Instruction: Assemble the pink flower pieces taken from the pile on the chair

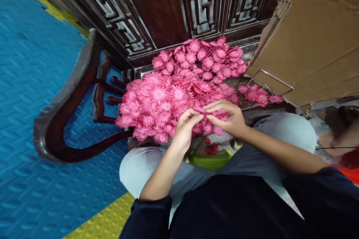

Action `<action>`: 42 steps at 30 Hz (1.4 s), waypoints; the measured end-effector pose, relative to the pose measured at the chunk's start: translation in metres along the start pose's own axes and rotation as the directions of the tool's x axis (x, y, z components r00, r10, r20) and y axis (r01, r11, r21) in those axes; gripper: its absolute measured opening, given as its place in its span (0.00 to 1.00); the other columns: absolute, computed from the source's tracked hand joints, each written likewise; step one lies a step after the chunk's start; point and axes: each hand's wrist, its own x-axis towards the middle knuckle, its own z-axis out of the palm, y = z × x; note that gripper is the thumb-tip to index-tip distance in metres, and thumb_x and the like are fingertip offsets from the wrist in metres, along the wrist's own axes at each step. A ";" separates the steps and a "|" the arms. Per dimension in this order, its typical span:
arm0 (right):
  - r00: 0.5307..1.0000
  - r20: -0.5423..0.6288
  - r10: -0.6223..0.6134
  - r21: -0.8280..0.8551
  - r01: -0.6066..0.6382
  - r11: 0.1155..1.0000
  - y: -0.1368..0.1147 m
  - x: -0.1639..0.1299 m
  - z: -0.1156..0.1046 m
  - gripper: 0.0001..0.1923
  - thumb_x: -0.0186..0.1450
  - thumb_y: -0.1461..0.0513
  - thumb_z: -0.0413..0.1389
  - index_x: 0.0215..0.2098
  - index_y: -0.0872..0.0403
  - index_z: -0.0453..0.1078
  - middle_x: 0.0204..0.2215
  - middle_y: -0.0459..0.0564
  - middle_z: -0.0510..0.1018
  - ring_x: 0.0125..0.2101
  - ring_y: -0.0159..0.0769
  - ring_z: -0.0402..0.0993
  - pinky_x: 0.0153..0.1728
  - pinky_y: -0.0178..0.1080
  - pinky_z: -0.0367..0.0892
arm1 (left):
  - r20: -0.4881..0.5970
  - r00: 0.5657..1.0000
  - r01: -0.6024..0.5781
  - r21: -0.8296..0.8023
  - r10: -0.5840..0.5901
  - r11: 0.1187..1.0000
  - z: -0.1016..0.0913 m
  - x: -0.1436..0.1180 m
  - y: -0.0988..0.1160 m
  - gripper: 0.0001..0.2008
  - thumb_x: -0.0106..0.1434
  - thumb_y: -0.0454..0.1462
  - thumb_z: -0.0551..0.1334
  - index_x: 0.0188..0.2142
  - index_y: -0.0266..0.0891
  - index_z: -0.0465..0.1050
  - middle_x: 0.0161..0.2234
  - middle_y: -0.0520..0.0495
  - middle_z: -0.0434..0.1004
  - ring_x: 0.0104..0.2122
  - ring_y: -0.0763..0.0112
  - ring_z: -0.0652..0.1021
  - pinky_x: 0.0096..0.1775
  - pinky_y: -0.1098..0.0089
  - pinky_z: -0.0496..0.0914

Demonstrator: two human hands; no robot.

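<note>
On the left lies a blue foam floor mat [30,93], with a yellow piece at its near edge. At the far side stands a dark carved wooden panel [168,3], and a brown cardboard box [316,33] fills the far right. A curved dark wooden chair arm [67,97] lies left of the seat. On the seat before you is a big heap of pink fabric flowers [174,86], with a few apart on the right. Your left hand [186,127] and your right hand [228,117] meet at the near edge of the heap, and the fingertips of both pinch one pink flower piece [202,111] between them. Near your knees sits a small green tray [209,158].
</note>
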 end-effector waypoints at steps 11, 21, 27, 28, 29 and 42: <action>0.961 -0.042 0.272 0.276 -0.251 0.928 0.010 0.000 0.003 0.06 0.55 0.60 0.62 0.28 0.53 0.71 0.30 0.46 0.79 0.32 0.31 0.75 0.39 0.38 0.69 | -0.058 0.955 -0.250 0.364 0.289 0.897 -0.002 -0.003 -0.007 0.07 0.56 0.40 0.62 0.27 0.39 0.71 0.23 0.55 0.63 0.25 0.77 0.64 0.30 0.75 0.59; 0.969 0.053 0.243 0.160 -0.248 0.955 0.013 0.001 0.006 0.13 0.50 0.59 0.65 0.30 0.54 0.69 0.28 0.46 0.76 0.31 0.32 0.72 0.37 0.37 0.68 | -0.047 0.949 -0.256 0.455 0.311 0.853 -0.002 0.001 -0.010 0.08 0.57 0.41 0.61 0.29 0.38 0.74 0.23 0.54 0.65 0.25 0.77 0.65 0.32 0.74 0.61; 0.988 -0.020 0.150 -0.002 -0.150 0.989 0.014 -0.001 0.004 0.06 0.54 0.61 0.62 0.29 0.54 0.71 0.27 0.48 0.78 0.31 0.33 0.74 0.36 0.38 0.69 | -0.002 0.946 -0.281 0.496 0.325 0.822 0.000 -0.001 -0.008 0.07 0.58 0.40 0.60 0.30 0.38 0.72 0.23 0.54 0.64 0.25 0.76 0.65 0.31 0.74 0.61; 0.988 -0.024 0.150 -0.010 -0.150 0.989 0.014 -0.001 0.004 0.05 0.55 0.62 0.61 0.29 0.54 0.72 0.28 0.48 0.79 0.31 0.34 0.74 0.37 0.38 0.69 | 0.003 0.944 -0.287 0.496 0.329 0.819 0.000 -0.001 -0.008 0.08 0.59 0.40 0.60 0.30 0.38 0.71 0.23 0.54 0.64 0.26 0.76 0.65 0.32 0.74 0.61; 0.988 -0.026 0.152 -0.016 -0.153 0.988 0.014 0.000 0.003 0.04 0.55 0.62 0.61 0.29 0.54 0.72 0.28 0.48 0.79 0.31 0.34 0.74 0.37 0.38 0.68 | 0.008 0.942 -0.295 0.494 0.335 0.818 0.000 -0.001 -0.008 0.08 0.60 0.41 0.59 0.30 0.38 0.70 0.24 0.54 0.63 0.26 0.76 0.65 0.32 0.74 0.61; 0.835 -0.001 0.550 0.446 -0.492 0.748 0.013 0.005 0.005 0.02 0.49 0.65 0.61 0.22 0.52 0.73 0.22 0.41 0.76 0.27 0.28 0.69 0.36 0.35 0.63 | 0.066 0.928 -0.354 0.474 0.368 0.807 0.003 -0.003 -0.013 0.13 0.63 0.46 0.55 0.29 0.39 0.62 0.24 0.54 0.56 0.26 0.74 0.61 0.32 0.73 0.58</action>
